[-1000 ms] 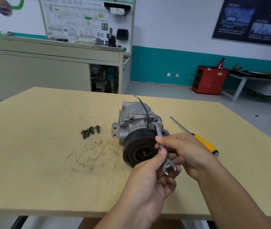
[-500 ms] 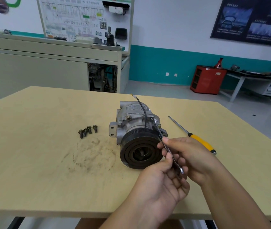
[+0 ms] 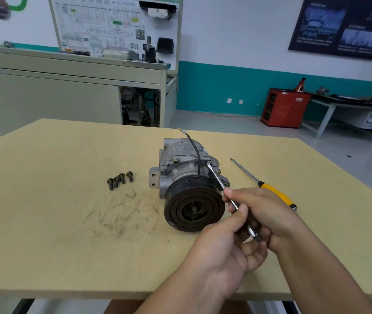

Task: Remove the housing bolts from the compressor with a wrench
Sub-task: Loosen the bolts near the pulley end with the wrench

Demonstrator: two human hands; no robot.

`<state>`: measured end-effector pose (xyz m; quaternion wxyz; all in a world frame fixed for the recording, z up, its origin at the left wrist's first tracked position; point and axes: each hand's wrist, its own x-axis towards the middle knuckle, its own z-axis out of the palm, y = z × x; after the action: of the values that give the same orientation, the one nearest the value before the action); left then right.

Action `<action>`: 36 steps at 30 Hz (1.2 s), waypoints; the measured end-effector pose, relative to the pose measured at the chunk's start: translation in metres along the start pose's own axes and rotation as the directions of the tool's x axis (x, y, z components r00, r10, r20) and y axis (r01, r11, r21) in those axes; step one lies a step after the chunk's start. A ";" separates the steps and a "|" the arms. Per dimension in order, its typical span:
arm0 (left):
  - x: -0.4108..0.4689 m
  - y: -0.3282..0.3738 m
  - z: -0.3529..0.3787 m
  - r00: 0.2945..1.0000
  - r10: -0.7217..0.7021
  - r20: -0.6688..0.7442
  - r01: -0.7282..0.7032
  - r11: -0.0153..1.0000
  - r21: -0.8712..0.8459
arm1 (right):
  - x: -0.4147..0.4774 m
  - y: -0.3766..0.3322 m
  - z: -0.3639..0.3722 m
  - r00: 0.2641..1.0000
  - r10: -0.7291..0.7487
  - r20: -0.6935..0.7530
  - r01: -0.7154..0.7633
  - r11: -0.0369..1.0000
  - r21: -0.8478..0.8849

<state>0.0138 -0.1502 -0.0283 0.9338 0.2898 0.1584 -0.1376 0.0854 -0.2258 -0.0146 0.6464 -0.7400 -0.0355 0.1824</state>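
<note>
The grey compressor (image 3: 180, 164) lies on the wooden table (image 3: 44, 200), its black pulley (image 3: 194, 206) facing me and a black wire arching over the housing. A slim steel wrench (image 3: 215, 177) slants from a bolt on the housing's upper right down toward me. My right hand (image 3: 264, 214) pinches the wrench shaft near its middle. My left hand (image 3: 230, 248) holds the wrench's lower end, thumb pressed against the shaft. Several removed bolts (image 3: 120, 179) lie in a row left of the compressor.
A screwdriver with a yellow handle (image 3: 275, 192) lies on the table right of the compressor, just beyond my right hand. Dark grease smears (image 3: 121, 214) mark the tabletop in front of the bolts. The table's near edge runs under my forearms.
The wrench's lower end has swung to the right and toward me, both hands moving with it. Its jaw end has stayed on the housing bolt.
</note>
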 end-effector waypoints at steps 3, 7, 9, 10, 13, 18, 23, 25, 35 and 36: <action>0.002 0.000 0.001 1.000 0.026 -0.004 -0.026 1.000 0.012 | 0.000 -0.003 -0.002 1.000 -0.010 0.006 0.011 0.999 -0.036; 0.003 -0.001 0.003 0.998 0.057 0.005 -0.057 0.998 0.023 | 0.001 -0.007 -0.005 0.998 0.000 0.058 0.000 1.000 0.002; 0.003 -0.001 0.003 0.998 0.063 0.015 -0.064 0.998 0.022 | 0.001 -0.008 -0.006 0.997 0.001 0.078 -0.003 0.999 0.033; 0.004 -0.001 0.003 0.998 0.066 0.016 -0.066 0.998 0.022 | 0.002 -0.009 -0.007 0.996 -0.001 0.087 -0.003 0.999 0.044; 0.004 0.001 0.004 0.997 0.078 0.020 -0.078 0.997 0.022 | 0.003 -0.012 -0.008 0.992 0.033 0.119 -0.042 0.997 0.072; 0.001 0.004 0.008 0.997 0.056 0.056 -0.055 0.998 -0.027 | 0.002 -0.014 -0.010 0.986 0.097 0.137 -0.118 0.981 0.154; -0.002 0.004 0.010 0.998 0.040 0.038 -0.037 0.996 -0.080 | 0.007 -0.008 -0.008 0.981 0.104 0.166 -0.134 0.974 0.183; -0.002 0.004 0.010 0.998 0.047 0.033 -0.044 0.995 -0.085 | 0.008 -0.008 -0.006 0.981 0.114 0.156 -0.142 0.973 0.184; -0.008 0.009 0.015 0.997 0.079 0.019 -0.076 0.989 -0.123 | 0.012 -0.008 0.000 0.956 0.165 0.244 -0.235 0.926 0.295; -0.008 0.009 0.015 0.997 0.078 0.019 -0.076 0.990 -0.120 | 0.012 -0.008 0.000 0.955 0.166 0.245 -0.237 0.925 0.296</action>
<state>0.0128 -0.1504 -0.0089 0.9559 0.2376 0.1438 -0.0952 0.0981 -0.2207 -0.0098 0.7284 -0.6001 0.0016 0.3307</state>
